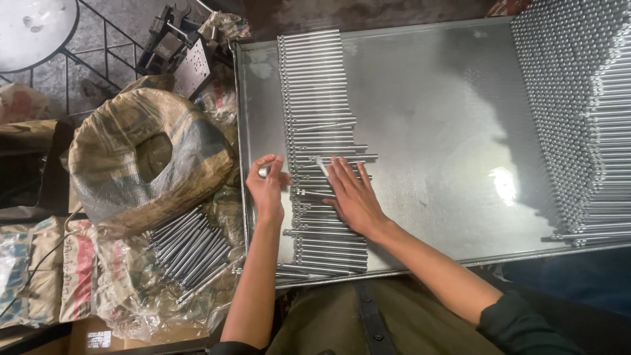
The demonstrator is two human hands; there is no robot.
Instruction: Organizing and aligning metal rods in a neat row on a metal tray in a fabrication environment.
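A long row of thin steel rods (317, 85) lies side by side down the left part of a shiny metal tray (434, 105). My left hand (267, 187) rests at the row's left ends and pinches a small round metal piece between thumb and forefinger. My right hand (353, 194) lies flat, fingers spread, on top of the rods near the row's middle. Some rods there sit slightly askew and stick out to the right.
A big stacked block of rods (585, 112) fills the tray's right side. Left of the tray, loose rods (190, 248) lie on plastic bags beside a wrapped coil (141, 158). Metal machine parts (177, 49) stand at the upper left.
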